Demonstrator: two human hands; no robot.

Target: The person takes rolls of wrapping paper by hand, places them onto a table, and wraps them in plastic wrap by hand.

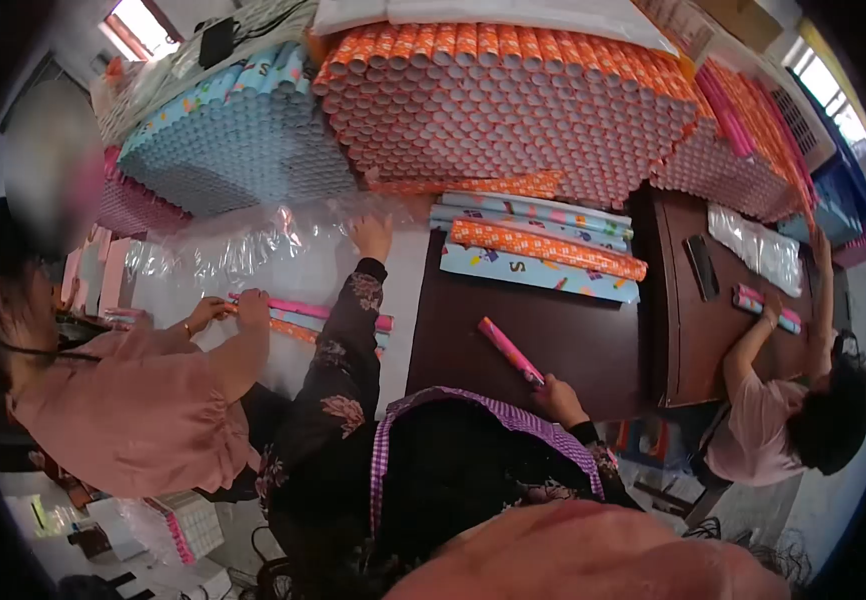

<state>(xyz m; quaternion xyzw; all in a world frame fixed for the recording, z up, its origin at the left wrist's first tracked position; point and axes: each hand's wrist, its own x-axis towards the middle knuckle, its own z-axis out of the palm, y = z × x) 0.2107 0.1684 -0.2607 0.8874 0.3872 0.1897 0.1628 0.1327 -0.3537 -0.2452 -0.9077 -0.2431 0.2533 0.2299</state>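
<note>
My right hand (558,398) is closed around one end of a pink patterned wrapping paper roll (509,350), which slants over the dark brown table (453,365). Stretched far forward, my left hand (371,237) has its fingers extended at the edge of clear plastic wrap (268,240) on the white tabletop; its fingertips are small in view. To the right of that hand lie an orange patterned roll (548,250) and several light blue patterned rolls (533,212). A light blue sheet of printed paper (523,273) lies beneath the orange roll.
Large stacks of orange rolls (513,120) and blue rolls (243,150) stand at the back. At left, a co-worker in pink (143,400) handles pink and orange rolls. Another co-worker (763,410) at right touches rolls beside a black phone (701,267) and a plastic bundle (758,250).
</note>
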